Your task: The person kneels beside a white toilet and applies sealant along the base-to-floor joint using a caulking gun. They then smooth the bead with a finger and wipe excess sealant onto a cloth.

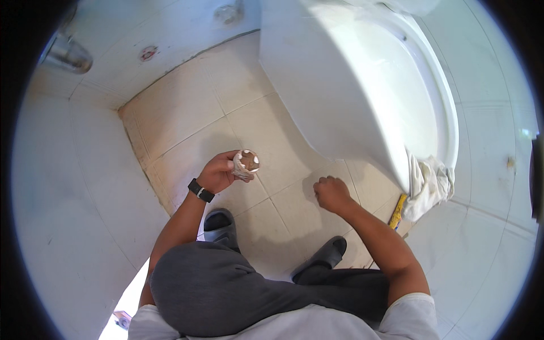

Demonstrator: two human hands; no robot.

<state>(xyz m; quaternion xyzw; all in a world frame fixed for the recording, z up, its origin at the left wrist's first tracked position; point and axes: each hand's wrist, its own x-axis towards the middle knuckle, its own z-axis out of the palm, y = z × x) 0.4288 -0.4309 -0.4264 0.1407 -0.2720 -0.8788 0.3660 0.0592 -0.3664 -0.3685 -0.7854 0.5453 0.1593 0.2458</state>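
Observation:
My left hand (220, 173), with a dark watch on its wrist, holds a small round cup-like or ring-like piece (247, 163) above the tiled floor (249, 122). Whitish material coats the piece in patches, and brown shows inside it. The fingers wrap its left side and underside, with the thumb on the near side. To the right, my right hand (333, 194) is closed in a fist over the floor, its back toward the view. Whatever it may hold is hidden. The two hands are well apart.
A large white basin (323, 93) fills the upper right, a whitish cloth (429, 184) hanging over its near corner. Below the cloth lies a yellow item (398, 212). A metal fixture (68, 55) juts from the tiled wall (85, 170) at upper left. My sandalled feet stand close by.

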